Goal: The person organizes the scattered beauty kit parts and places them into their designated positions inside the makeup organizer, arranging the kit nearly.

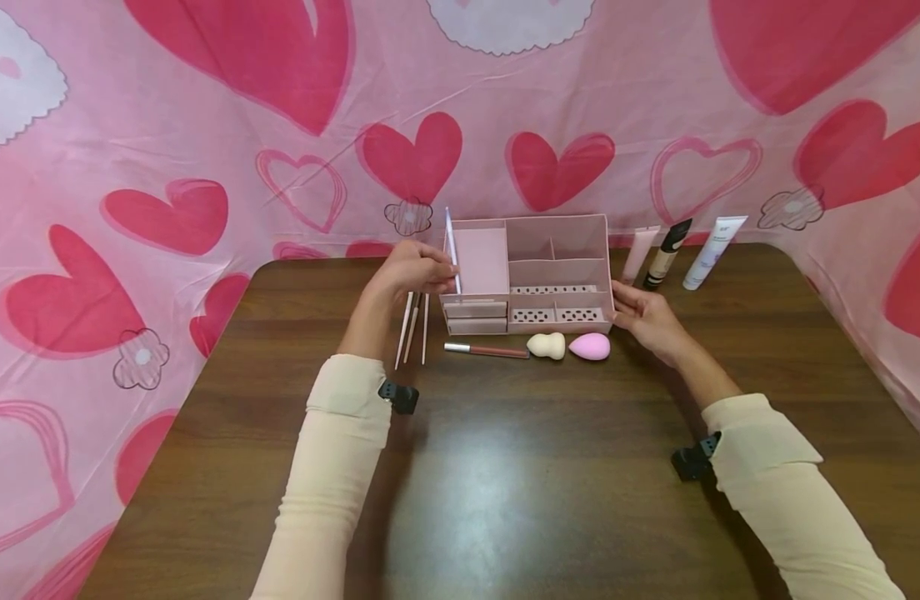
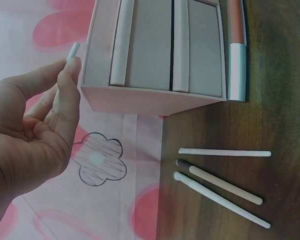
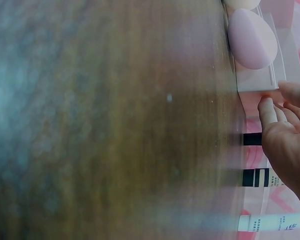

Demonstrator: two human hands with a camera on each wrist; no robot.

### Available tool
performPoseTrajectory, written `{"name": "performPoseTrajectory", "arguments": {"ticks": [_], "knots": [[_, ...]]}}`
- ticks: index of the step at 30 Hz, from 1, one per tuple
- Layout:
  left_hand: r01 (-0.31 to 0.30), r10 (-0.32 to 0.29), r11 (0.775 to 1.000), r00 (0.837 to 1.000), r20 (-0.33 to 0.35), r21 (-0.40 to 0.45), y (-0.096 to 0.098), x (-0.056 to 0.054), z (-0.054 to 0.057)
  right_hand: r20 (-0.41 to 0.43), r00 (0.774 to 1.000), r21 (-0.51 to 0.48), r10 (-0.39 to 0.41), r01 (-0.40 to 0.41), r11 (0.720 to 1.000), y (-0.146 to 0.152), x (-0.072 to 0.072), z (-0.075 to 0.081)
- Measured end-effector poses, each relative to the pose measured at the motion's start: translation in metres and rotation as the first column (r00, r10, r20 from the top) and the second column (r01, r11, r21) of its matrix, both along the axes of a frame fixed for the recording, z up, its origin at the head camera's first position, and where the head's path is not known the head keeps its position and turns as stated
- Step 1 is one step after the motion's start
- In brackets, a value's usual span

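Note:
My left hand (image 1: 415,268) pinches a slim white makeup brush (image 1: 451,242) between thumb and fingertips. The brush stands nearly upright at the left side of a pink desk organizer (image 1: 557,272); in the left wrist view only its end (image 2: 74,50) shows above the fingers. On the organizer's right side, my right hand (image 1: 647,321) rests its extended fingers, with the thumb near the front corner. The organizer has open compartments, some with dotted panels, and two drawers (image 1: 477,326) at lower left. Three more brushes (image 1: 411,329) lie on the table beside its left side.
In front of the organizer lie a lip gloss tube (image 1: 497,352), a cream sponge (image 1: 546,346) and a pink sponge (image 1: 590,347). Right of it stand a pink tube (image 1: 640,254), a black-capped tube (image 1: 666,254) and a white tube (image 1: 715,252). A heart-print cloth (image 1: 557,100) hangs behind the wooden table (image 1: 550,467).

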State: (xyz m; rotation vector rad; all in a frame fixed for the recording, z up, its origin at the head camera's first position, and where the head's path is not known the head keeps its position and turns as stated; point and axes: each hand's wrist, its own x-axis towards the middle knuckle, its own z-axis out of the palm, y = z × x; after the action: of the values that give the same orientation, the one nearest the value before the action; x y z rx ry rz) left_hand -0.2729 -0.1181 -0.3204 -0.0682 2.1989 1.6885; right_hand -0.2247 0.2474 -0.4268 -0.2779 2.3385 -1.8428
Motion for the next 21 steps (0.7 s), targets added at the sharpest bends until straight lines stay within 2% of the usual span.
{"name": "performPoseTrajectory", "arguments": {"ticks": [8, 21], "knots": [[0.014, -0.014, 0.999, 1.000, -0.015, -0.037, 0.012, -0.007, 0.002, -0.006, 1.000, -0.009, 0.002, -0.002, 1.000, 0.001, 0.000, 0.000], [0.039, -0.040, 0.998, 0.999, -0.012, -0.038, 0.035, -0.012, 0.002, -0.027, 1.000, -0.028, 0.005, -0.006, 1.000, 0.002, 0.000, -0.002]]}}
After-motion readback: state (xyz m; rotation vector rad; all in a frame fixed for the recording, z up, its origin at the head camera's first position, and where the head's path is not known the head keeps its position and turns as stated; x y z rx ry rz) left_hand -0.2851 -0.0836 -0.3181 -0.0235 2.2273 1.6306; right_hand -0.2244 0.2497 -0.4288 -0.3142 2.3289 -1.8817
